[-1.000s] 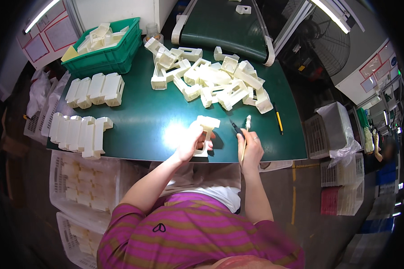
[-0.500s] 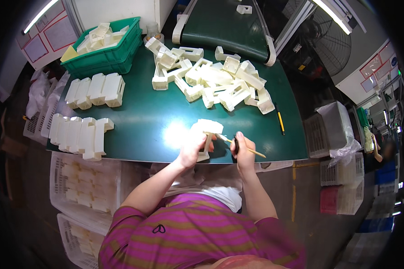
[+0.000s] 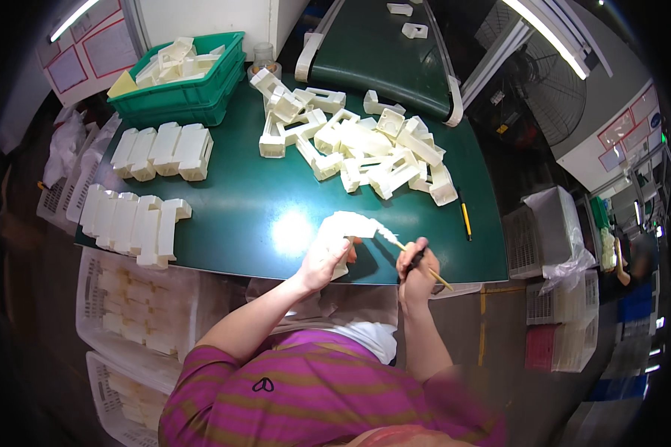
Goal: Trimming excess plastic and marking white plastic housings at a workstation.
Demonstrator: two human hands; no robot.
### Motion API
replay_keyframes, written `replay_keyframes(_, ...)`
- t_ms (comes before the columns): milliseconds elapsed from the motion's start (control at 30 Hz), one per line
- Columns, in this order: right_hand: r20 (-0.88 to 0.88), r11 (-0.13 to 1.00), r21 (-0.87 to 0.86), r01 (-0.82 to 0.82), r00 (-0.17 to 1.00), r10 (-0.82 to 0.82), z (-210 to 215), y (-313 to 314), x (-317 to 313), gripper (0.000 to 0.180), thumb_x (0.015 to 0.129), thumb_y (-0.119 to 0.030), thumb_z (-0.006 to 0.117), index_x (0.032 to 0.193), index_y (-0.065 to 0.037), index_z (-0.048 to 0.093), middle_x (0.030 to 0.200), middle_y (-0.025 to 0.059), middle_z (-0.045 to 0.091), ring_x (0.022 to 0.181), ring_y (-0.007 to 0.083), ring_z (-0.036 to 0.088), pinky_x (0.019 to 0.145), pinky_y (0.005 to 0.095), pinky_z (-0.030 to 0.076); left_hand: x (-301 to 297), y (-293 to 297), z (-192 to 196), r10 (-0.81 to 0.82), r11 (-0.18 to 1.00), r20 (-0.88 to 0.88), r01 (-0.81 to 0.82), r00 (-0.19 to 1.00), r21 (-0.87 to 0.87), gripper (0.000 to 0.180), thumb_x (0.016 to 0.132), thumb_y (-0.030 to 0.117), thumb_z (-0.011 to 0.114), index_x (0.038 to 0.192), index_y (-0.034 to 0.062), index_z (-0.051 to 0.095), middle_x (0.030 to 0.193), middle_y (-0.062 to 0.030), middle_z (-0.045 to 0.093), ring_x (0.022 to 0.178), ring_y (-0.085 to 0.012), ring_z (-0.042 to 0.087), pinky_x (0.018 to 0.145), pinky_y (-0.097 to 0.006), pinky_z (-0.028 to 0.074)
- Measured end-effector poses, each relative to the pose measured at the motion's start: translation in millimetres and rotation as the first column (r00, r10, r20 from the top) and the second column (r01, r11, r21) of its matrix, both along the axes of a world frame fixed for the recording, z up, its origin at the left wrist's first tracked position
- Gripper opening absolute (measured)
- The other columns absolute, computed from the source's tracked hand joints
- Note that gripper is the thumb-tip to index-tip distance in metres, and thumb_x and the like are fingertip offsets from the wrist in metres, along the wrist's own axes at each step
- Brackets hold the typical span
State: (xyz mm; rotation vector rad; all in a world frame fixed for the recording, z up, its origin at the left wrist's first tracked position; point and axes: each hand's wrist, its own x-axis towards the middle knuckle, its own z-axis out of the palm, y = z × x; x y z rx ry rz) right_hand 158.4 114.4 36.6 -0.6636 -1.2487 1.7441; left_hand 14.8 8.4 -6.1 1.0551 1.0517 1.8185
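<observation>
My left hand (image 3: 323, 264) is closed around a white plastic housing (image 3: 348, 224) near the table's front edge; glare washes out its upper side. In my right hand (image 3: 418, 281) is a thin wooden stick (image 3: 441, 281) with a white, soft-looking tip (image 3: 384, 232), held against or very close to the housing's right end. A small black object (image 3: 415, 259) also shows among the right fingers, its kind unclear. Beyond both hands lies a loose heap of similar white housings (image 3: 365, 139).
Two rows of white housings (image 3: 165, 151) stand at the table's left. A green crate (image 3: 212, 93) of parts sits at the back left, and a green conveyor belt (image 3: 380, 48) at the back. A yellow-and-black pen (image 3: 466, 217) lies right. Plastic baskets (image 3: 134, 357) stand below the table's left side.
My right hand has shifted slightly right and toward me with the stick, whose white tip now shows at the housing's end. Another white part has come into view on the conveyor.
</observation>
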Motion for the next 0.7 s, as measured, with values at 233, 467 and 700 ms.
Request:
replay_keyframes(233, 0.080, 0.971, 0.151, -0.184, 0.982, 0.174, 22, -2, 1, 0.046, 0.095, -0.028, 0.038, 0.056, -0.005, 0.040, 0.052, 0.0031, 0.040, 0.042, 0.0081, 0.033, 0.039, 0.0207, 0.024, -3, -3, 0, 0.059, 0.992, -0.099, -0.069, 0.993, -0.104, 0.042, 0.091, 0.037, 0.043, 0.113, 0.0016, 0.047, 0.082, -0.0068, 0.055, 0.076, -0.0144, 0.052, 0.070, -0.029, 0.043)
replay_keyframes(467, -0.252, 0.983, -0.094, -0.161, 0.959, 0.133, 18, 22, 2, 0.045, 0.096, -0.027, 0.032, 0.055, -0.009, 0.035, 0.050, 0.0024, 0.032, 0.040, 0.0101, 0.028, 0.039, 0.0233, 0.024, -3, 5, 13, -0.105, 0.989, -0.007, 0.104, 0.994, -0.101, 0.049, 0.089, 0.028, 0.050, 0.126, 0.0020, 0.031, 0.089, -0.0070, 0.052, 0.073, -0.0126, 0.049, 0.068, -0.026, 0.043)
replay_keyframes(700, -0.581, 0.568, -0.349, -0.745, 0.648, 0.492, 4, 37, 3, 0.051, 0.097, -0.031, 0.028, 0.049, -0.014, 0.035, 0.044, -0.0001, 0.030, 0.031, 0.0098, 0.022, 0.037, 0.0212, 0.024, -5, -1, 6, -0.141, 0.990, 0.008, 0.141, 0.990, -0.031, 0.042, 0.089, 0.032, 0.050, 0.116, 0.0031, 0.038, 0.081, -0.0058, 0.053, 0.073, -0.0123, 0.051, 0.068, -0.026, 0.043)
